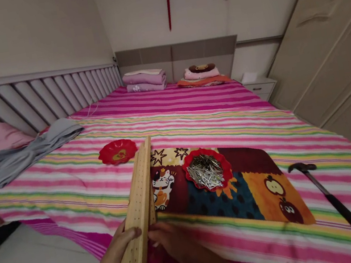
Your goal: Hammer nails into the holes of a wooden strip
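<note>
A long wooden piece (139, 187), made of pale planks dotted with rows of small dark marks, tilts up from the bottom edge over the bed. My left hand (119, 248) is closed around its left side, thumb lying across the face. Close against its right side, my right hand (172, 241) has curled fingers; what they pinch is hidden in shadow. Right of the planks, a red scalloped dish (187, 162) full of metal nails (206, 171) sits on a patterned mat (209, 207) with a cat and apples. A hammer (334, 203) with a black handle lies at the right.
A second red dish (118, 151) stands left of the planks on the striped bed sheet (76, 167). Grey clothing (32, 150) lies at the left by the bed rail (63, 92). Folded bedding (145, 81) is stacked at the headboard (180, 60). A white nightstand (261, 88) stands beyond.
</note>
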Demonstrator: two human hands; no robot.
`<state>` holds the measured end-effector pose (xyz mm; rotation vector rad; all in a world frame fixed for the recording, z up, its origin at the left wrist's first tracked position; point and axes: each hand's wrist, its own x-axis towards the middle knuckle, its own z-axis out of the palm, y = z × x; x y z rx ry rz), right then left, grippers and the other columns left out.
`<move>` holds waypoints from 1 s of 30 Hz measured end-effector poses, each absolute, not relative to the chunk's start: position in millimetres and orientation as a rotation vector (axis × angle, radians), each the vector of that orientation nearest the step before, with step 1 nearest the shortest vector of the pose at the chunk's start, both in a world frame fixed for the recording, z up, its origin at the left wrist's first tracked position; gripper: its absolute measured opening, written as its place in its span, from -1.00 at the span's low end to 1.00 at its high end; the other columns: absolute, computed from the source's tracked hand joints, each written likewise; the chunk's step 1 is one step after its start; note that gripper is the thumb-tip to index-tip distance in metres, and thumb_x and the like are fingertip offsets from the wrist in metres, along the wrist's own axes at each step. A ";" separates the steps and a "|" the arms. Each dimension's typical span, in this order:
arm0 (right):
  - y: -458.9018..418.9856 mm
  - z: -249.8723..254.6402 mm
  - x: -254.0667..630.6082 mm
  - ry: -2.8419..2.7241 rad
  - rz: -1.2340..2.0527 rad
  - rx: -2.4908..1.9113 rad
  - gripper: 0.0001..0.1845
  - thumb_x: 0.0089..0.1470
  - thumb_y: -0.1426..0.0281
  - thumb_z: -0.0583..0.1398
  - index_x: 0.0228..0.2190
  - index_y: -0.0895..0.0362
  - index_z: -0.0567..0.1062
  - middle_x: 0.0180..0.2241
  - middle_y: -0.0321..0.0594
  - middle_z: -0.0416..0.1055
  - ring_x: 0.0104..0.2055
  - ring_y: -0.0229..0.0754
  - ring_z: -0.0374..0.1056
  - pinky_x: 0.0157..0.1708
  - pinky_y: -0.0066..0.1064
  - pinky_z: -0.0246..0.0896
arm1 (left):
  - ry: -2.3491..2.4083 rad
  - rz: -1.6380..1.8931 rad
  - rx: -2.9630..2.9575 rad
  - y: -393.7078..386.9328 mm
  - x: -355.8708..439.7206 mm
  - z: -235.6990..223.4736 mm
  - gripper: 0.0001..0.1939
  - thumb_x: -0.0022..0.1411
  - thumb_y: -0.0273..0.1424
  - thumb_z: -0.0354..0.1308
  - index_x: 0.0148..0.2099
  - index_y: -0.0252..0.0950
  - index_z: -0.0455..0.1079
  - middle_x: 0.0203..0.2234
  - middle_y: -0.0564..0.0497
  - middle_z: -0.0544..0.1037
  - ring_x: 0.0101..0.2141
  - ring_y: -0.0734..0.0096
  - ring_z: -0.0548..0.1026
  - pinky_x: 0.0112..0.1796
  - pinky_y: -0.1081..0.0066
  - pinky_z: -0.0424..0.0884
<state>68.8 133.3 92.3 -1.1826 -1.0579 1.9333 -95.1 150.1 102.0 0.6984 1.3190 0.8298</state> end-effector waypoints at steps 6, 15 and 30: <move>129.1 92.4 60.2 -1.073 1.845 -1.194 -0.83 -0.18 0.44 0.21 -0.40 0.16 0.46 -0.48 -0.34 0.37 -0.45 -0.29 0.27 -0.45 -0.46 0.15 | 1.315 0.868 0.651 143.4 -83.3 101.7 -0.61 -0.26 -0.34 0.25 -0.29 -0.29 0.30 -0.63 0.09 0.45 -0.64 0.34 0.42 -0.60 0.33 0.37; 121.0 96.0 67.8 -0.938 1.922 -1.079 -0.81 -0.24 0.46 0.15 -0.44 0.14 0.44 -0.60 -0.40 0.32 -0.58 -0.32 0.20 -0.52 -0.47 0.12 | 1.257 0.862 0.608 136.5 -89.0 97.1 -0.58 -0.23 -0.36 0.27 -0.23 -0.30 0.32 -0.56 0.02 0.51 -0.59 0.24 0.47 -0.53 0.22 0.43; 95.1 73.2 121.5 -0.927 1.879 -1.137 -0.71 -0.21 0.45 0.20 -0.32 0.15 0.55 -0.38 -0.28 0.49 -0.32 -0.18 0.37 -0.25 -0.37 0.22 | 1.551 0.885 1.059 153.6 -92.4 156.9 -0.39 -0.21 -0.23 0.26 -0.05 -0.27 0.27 -0.52 0.05 0.51 -0.46 0.19 0.51 -0.47 0.31 0.43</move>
